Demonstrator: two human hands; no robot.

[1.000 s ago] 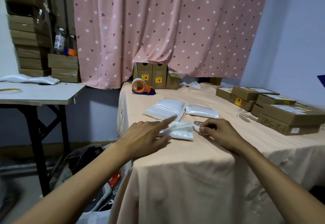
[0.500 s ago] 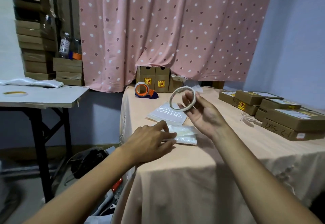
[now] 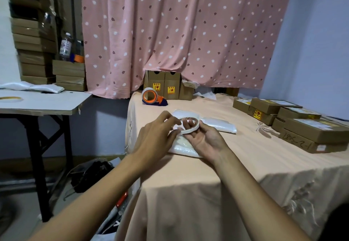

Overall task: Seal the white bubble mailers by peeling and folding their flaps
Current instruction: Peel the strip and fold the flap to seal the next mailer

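Note:
My right hand (image 3: 205,140) holds a thin white tape roll (image 3: 190,126), palm up, above the table. My left hand (image 3: 156,133) reaches in from the left, its thumb and forefinger pinching at the roll's near left edge. Under both hands lies a white bubble mailer (image 3: 181,148) on the peach tablecloth. Two more white mailers sit just behind: one (image 3: 219,125) to the right, another (image 3: 179,113) mostly hidden by my fingers.
An orange tape dispenser (image 3: 153,97) and small brown cartons (image 3: 164,87) stand at the table's back. Flat brown boxes (image 3: 306,125) are stacked on the right. A white side table (image 3: 43,102) with mailers and a tape ring stands left; bags lie on the floor between.
My right hand picked the tape roll off the table, raised it, then lowered it toward me. My left hand left the mailer and rose to pinch the roll's edge.

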